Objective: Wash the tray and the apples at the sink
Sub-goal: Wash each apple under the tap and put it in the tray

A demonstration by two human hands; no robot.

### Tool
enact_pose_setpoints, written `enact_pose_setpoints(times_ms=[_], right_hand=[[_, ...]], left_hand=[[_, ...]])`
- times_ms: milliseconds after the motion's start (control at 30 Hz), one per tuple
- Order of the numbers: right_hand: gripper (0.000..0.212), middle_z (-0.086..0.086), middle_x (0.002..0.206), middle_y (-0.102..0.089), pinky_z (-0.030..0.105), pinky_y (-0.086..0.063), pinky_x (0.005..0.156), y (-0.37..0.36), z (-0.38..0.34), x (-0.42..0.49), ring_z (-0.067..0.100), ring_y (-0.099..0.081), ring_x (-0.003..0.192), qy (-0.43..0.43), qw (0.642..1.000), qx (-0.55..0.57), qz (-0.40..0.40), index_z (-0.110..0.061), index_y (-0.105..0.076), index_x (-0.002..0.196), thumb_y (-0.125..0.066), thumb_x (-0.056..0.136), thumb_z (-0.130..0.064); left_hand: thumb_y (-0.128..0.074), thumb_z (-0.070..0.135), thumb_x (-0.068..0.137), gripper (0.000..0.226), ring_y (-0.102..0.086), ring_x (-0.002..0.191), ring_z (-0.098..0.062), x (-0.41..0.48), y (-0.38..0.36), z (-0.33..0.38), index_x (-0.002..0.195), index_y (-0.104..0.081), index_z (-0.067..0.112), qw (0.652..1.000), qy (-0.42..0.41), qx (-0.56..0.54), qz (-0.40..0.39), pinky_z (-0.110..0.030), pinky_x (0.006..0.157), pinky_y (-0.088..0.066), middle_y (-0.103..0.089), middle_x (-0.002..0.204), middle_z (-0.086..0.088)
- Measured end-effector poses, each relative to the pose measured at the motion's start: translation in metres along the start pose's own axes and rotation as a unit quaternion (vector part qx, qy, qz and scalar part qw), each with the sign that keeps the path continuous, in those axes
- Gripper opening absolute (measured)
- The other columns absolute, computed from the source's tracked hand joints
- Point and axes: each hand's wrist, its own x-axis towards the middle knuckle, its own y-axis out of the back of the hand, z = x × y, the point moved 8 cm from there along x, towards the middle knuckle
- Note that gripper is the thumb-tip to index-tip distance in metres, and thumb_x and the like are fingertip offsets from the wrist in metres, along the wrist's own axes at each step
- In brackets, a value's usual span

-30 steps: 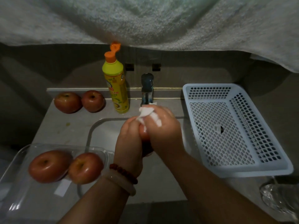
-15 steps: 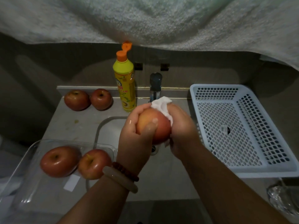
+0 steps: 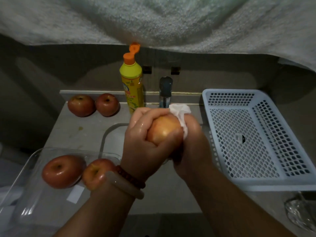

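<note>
Wet, glossy apple (image 3: pixel 163 132) beside a white cloth (image 3: pixel 181 113); clear glossy plastic tray (image 3: pixel 27 200) left of the hands; perforated plastic basket (image 3: pixel 256 183) right.

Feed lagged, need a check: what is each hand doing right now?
Left hand: grips the apple over the sink.
Right hand: holds a white cloth against that apple.

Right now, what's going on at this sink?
A person is cleaning a red-yellow apple over the sink. The left hand grips it while the right hand rubs it with a crumpled white cloth. Two red apples sit in the clear plastic tray on the left, two more wait on the counter behind. The white perforated basket on the right holds no apples.
</note>
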Motion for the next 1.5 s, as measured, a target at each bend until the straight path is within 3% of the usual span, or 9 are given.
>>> enact_pose_setpoints(times_ms=[267,567,733,833,1000,1100,1233,1333,1500], right_hand=[[0.034,0.009,0.121,-0.050,0.012,-0.049,0.075,-0.021,-0.027,-0.035,0.000,-0.054,0.101,0.399,0.830,-0.390,0.009,-0.018,-0.047,0.124,-0.046,0.094,-0.033],[0.025,-0.003,0.106,-0.067,0.039,-0.058,0.072,0.002,-0.030,-0.003,0.019,-0.066,0.099,0.119,0.985,-0.108,0.067,-0.034,-0.065,0.106,-0.050,0.085,-0.035],[0.041,0.018,0.126,-0.049,0.030,-0.047,0.094,-0.024,-0.050,-0.044,0.021,-0.052,0.118,0.466,0.751,-0.466,0.045,-0.016,-0.053,0.123,-0.044,0.096,-0.045],[0.039,0.011,0.127,-0.042,0.037,-0.041,0.101,-0.032,-0.044,-0.050,0.034,-0.048,0.120,0.507,0.677,-0.533,0.023,-0.020,-0.049,0.123,-0.041,0.097,-0.047],[0.029,-0.005,0.108,-0.067,0.028,-0.054,0.069,-0.001,-0.031,-0.010,0.014,-0.065,0.099,0.160,0.978,-0.123,0.055,-0.041,-0.066,0.103,-0.056,0.075,-0.044],[0.027,-0.006,0.099,-0.070,0.031,-0.054,0.067,-0.004,-0.029,-0.005,0.015,-0.067,0.092,0.164,0.981,-0.101,0.033,-0.039,-0.069,0.099,-0.055,0.076,-0.038],[0.033,0.011,0.119,-0.053,0.043,-0.050,0.087,-0.030,-0.043,-0.040,0.027,-0.056,0.109,0.453,0.773,-0.444,-0.016,-0.019,-0.059,0.115,-0.054,0.090,-0.040],[0.035,0.009,0.122,-0.043,0.042,-0.043,0.097,-0.035,-0.036,-0.050,0.031,-0.047,0.116,0.541,0.643,-0.539,-0.059,-0.018,-0.053,0.119,-0.054,0.091,-0.038],[0.030,0.003,0.106,-0.065,0.034,-0.054,0.071,-0.010,-0.035,-0.011,0.019,-0.065,0.094,0.225,0.954,-0.190,0.054,-0.032,-0.065,0.105,-0.053,0.078,-0.039]], left_hand=[[-0.065,0.035,0.074,0.039,-0.067,0.092,-0.017,-0.003,-0.020,-0.044,0.111,-0.057,0.027,0.921,0.280,-0.272,0.005,-0.025,0.062,-0.056,-0.063,0.113,-0.005],[-0.061,0.058,0.065,0.066,-0.051,0.111,0.013,0.001,-0.020,-0.022,0.125,-0.034,0.057,0.974,0.152,-0.154,-0.061,-0.011,0.078,-0.051,-0.039,0.129,0.033],[-0.056,0.059,0.083,0.047,-0.069,0.097,-0.019,-0.010,-0.046,-0.031,0.115,-0.065,0.026,0.815,0.355,-0.443,-0.117,-0.036,0.081,-0.058,-0.070,0.112,-0.004],[-0.053,0.037,0.096,0.020,-0.067,0.082,0.002,-0.002,-0.028,-0.024,0.090,-0.071,0.034,0.908,0.246,-0.331,-0.080,-0.015,0.072,-0.053,-0.072,0.084,0.017],[-0.055,0.050,0.076,0.035,-0.058,0.105,-0.004,0.009,-0.013,-0.010,0.110,-0.056,0.046,0.991,0.075,-0.089,-0.069,-0.018,0.076,-0.053,-0.057,0.120,0.013],[-0.049,0.051,0.082,0.022,-0.061,0.098,-0.006,0.015,-0.009,-0.018,0.104,-0.051,0.053,0.978,0.164,-0.131,0.003,-0.021,0.069,-0.055,-0.052,0.119,0.011],[-0.040,0.053,0.095,0.054,-0.069,0.063,-0.012,0.002,-0.041,-0.041,0.069,-0.072,0.019,0.840,0.353,-0.411,0.026,-0.027,0.059,-0.056,-0.069,0.069,-0.002],[-0.057,0.023,0.096,0.030,-0.070,0.083,-0.019,-0.013,-0.002,-0.031,0.090,-0.073,-0.001,0.964,0.252,-0.002,0.083,-0.026,0.074,-0.056,-0.073,0.093,-0.015],[-0.049,0.037,0.085,0.026,-0.055,0.097,0.000,0.015,0.000,-0.007,0.104,-0.061,0.025,0.998,-0.013,0.063,0.009,-0.008,0.080,-0.047,-0.062,0.107,0.011]])
